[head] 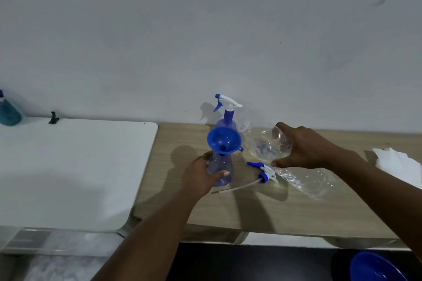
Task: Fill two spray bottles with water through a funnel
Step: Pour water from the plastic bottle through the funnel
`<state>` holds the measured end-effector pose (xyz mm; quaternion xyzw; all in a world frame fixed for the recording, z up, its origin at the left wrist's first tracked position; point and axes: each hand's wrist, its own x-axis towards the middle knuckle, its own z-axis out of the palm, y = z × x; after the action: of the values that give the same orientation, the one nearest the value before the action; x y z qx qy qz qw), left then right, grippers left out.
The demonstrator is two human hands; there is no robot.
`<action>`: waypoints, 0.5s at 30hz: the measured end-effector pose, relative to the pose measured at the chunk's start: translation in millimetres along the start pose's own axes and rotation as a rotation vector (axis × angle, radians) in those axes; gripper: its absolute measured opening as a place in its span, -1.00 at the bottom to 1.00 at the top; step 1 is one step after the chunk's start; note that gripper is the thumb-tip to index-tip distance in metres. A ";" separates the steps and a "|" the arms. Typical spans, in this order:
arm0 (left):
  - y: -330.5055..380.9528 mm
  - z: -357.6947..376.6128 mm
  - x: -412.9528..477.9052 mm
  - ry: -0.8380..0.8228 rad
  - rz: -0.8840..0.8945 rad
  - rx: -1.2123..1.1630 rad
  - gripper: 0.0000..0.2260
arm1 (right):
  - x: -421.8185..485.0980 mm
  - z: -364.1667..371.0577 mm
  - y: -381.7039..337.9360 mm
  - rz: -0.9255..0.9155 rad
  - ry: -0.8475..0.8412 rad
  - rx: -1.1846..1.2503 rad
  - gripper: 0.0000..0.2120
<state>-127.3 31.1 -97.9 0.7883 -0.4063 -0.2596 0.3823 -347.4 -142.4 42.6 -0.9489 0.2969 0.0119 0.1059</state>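
At the far left a teal rounded bottle (8, 113) is cut off by the frame. It stands at the rear of a white round-cornered tabletop (68, 166), which abuts the left edge of a wood-grain counter (251, 210). Towards the counter's left rear an uncapped translucent blue spray bottle (222, 164) is grasped around its body by the left hand (201, 175), and a blue plastic funnel (223, 138) is seated in its neck. Just behind, at the rear edge, a second blue spray bottle (225, 120) is shown upright with its trigger fitted. A loose blue-and-white trigger head (265, 172) with its dip tube lies just to the right. A clear plastic bottle (260, 141), tilted with its neck towards the funnel, is gripped at its base by the right hand (306, 147); a purplish patch in it is too blurred to be read. A second clear plastic bottle (306, 182) lies flat beneath that hand. White paper sheets (399, 164) rest at the right edge. Bare counter extends along the front edge. A blue round bowl (376, 268) is seen below the front right corner.
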 end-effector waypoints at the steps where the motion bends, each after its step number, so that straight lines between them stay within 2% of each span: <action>1: -0.5 0.4 0.4 0.005 0.001 -0.001 -0.46 | 0.7 -2.6 -1.6 0.003 -0.022 -0.054 -0.30; 7: -1.6 0.6 0.1 0.002 0.006 0.009 -0.40 | 5.6 -20.1 -5.8 0.027 -0.087 -0.256 -0.24; 15: -4.5 2.1 1.2 0.013 0.014 0.012 -0.40 | 13.6 -34.6 -4.9 0.039 -0.182 -0.348 -0.25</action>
<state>-126.1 30.9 -102.8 0.7893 -0.4109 -0.2494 0.3819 -334.8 -153.3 76.2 -0.9421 0.2977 0.1509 -0.0336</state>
